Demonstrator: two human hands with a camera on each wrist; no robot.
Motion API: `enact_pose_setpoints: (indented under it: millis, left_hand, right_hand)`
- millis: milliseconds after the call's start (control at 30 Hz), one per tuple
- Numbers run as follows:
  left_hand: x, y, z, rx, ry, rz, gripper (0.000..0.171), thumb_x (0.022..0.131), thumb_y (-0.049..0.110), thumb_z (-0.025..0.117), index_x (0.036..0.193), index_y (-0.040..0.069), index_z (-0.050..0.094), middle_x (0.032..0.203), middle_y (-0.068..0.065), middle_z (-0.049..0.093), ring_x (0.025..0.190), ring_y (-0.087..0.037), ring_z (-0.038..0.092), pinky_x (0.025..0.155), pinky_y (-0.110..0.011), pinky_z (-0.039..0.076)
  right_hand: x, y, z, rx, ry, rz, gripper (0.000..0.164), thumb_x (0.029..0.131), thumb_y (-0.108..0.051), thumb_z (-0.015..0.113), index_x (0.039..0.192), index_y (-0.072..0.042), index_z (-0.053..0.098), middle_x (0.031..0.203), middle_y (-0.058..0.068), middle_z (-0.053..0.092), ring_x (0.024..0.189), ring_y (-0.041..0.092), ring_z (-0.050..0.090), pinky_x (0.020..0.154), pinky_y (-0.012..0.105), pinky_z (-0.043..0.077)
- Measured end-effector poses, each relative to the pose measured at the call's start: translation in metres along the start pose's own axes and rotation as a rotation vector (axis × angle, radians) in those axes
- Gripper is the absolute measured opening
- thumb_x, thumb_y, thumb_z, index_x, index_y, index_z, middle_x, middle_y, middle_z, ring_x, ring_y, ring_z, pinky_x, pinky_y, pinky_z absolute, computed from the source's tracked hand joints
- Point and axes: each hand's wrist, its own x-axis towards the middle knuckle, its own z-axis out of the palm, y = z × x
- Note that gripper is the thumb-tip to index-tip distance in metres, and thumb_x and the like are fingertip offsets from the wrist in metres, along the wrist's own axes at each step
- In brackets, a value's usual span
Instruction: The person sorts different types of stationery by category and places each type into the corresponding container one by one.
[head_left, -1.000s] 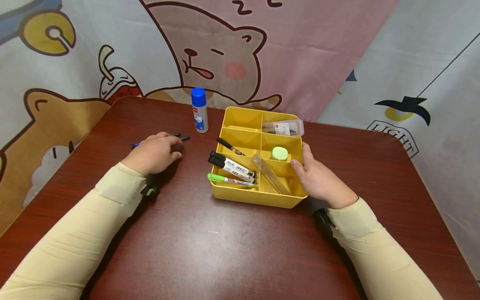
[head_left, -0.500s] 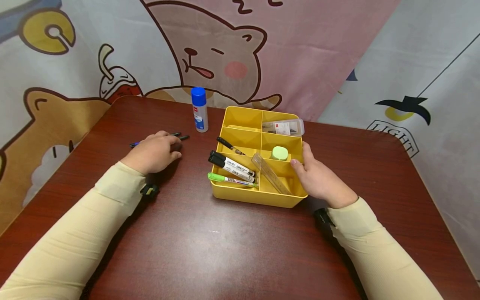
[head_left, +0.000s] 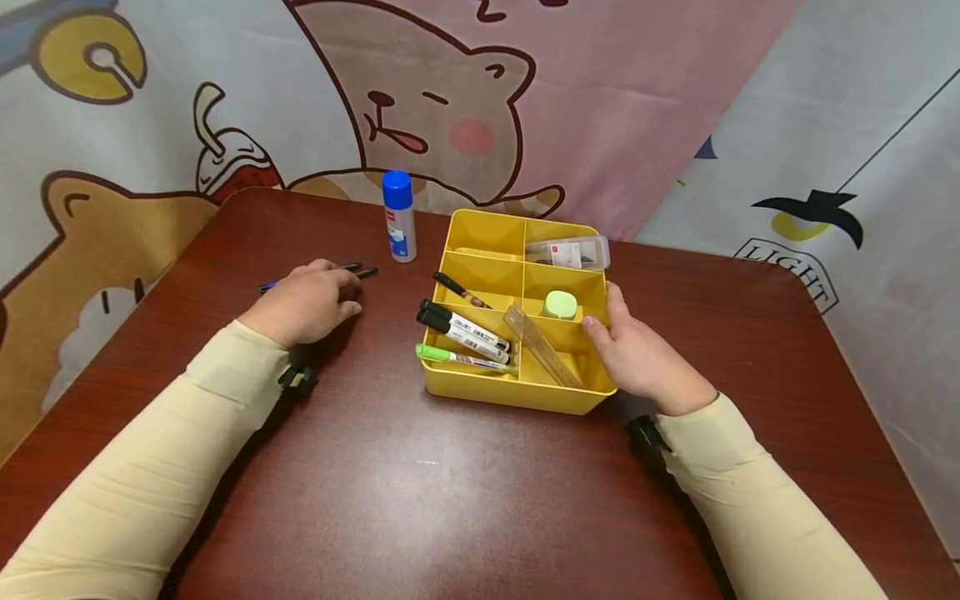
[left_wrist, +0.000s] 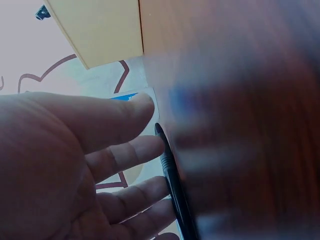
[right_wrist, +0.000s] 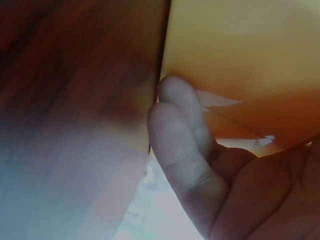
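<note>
In the head view my left hand [head_left: 300, 302] lies low over several pens at the table's left, partly hiding them. In the left wrist view its fingers are extended and loosely bent, their tips against a black pen [left_wrist: 173, 185], with the thumb apart from it. My right hand [head_left: 651, 354] holds the right wall of a yellow compartment organizer [head_left: 517, 398], thumb over the rim and fingers flat along the outside. Inside the organizer are black-capped whiteboard markers [head_left: 472, 333], a green-capped marker [head_left: 461, 358], a black pen [head_left: 459, 288], a clear ruler [head_left: 543, 348] and a pale green square-topped item [head_left: 560, 305].
A glue stick [head_left: 400, 218] with a blue cap stands upright behind, left of the organizer. A clear plastic case [head_left: 573, 252] lies in the back right compartment, its end over the rim. Behind the brown table [head_left: 420, 500] hangs a cartoon-printed cloth [head_left: 615, 108].
</note>
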Motion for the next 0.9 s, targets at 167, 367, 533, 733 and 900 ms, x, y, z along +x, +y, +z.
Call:
enact_pose_setpoints:
  millis: [167, 367, 533, 733, 900]
  left_hand:
    - [0.0000, -0.0017, -0.0010, 0.011, -0.013, 0.000, 0.049, 0.105, 0.031, 0.062, 0.144, 0.002, 0.060, 0.152, -0.031, 0.049, 0.141, -0.054, 0.043, 0.116, -0.067, 0.036]
    - [-0.0004, -0.0029, -0.0012, 0.007, -0.024, -0.003, 0.049, 0.104, 0.030, 0.061, 0.144, 0.001, 0.059, 0.152, -0.031, 0.049, 0.141, -0.055, 0.043, 0.116, -0.066, 0.036]
    - [-0.0011, -0.0043, -0.0011, 0.013, -0.001, 0.022, 0.043, 0.103, 0.025, 0.063, 0.138, 0.000, 0.063, 0.144, -0.030, 0.056, 0.135, -0.052, 0.051, 0.112, -0.064, 0.042]
    - [-0.0003, -0.0063, -0.0015, 0.030, 0.013, 0.054, 0.034, 0.101, 0.018, 0.065, 0.129, -0.001, 0.068, 0.132, -0.029, 0.061, 0.125, -0.046, 0.060, 0.107, -0.060, 0.047]
    - [0.0007, -0.0067, -0.0023, 0.031, 0.007, 0.065, 0.029, 0.100, 0.016, 0.066, 0.125, 0.000, 0.070, 0.128, -0.028, 0.063, 0.123, -0.043, 0.062, 0.106, -0.059, 0.048]
  right_hand:
    - [-0.0005, -0.0002, -0.0004, -0.001, -0.001, 0.001, 0.079, 0.113, -0.042, 0.032, 0.166, -0.008, -0.016, 0.164, 0.034, 0.034, 0.142, 0.049, 0.050, 0.117, 0.065, 0.038]
    - [-0.0005, 0.0005, -0.0002, 0.001, -0.004, -0.001, 0.079, 0.113, -0.043, 0.031, 0.166, -0.008, -0.016, 0.164, 0.034, 0.033, 0.143, 0.049, 0.050, 0.116, 0.066, 0.038]
    - [-0.0001, 0.0003, 0.0003, 0.011, -0.003, -0.010, 0.078, 0.113, -0.042, 0.032, 0.166, -0.008, -0.016, 0.163, 0.034, 0.034, 0.141, 0.048, 0.051, 0.116, 0.066, 0.039]
    - [-0.0001, 0.0004, 0.0005, 0.015, 0.001, -0.013, 0.077, 0.113, -0.041, 0.032, 0.166, -0.008, -0.015, 0.162, 0.034, 0.036, 0.140, 0.048, 0.053, 0.115, 0.065, 0.040]
    - [-0.0003, 0.0009, 0.0001, 0.008, -0.002, -0.007, 0.078, 0.113, -0.042, 0.031, 0.166, -0.008, -0.016, 0.164, 0.033, 0.034, 0.142, 0.048, 0.051, 0.116, 0.065, 0.039]
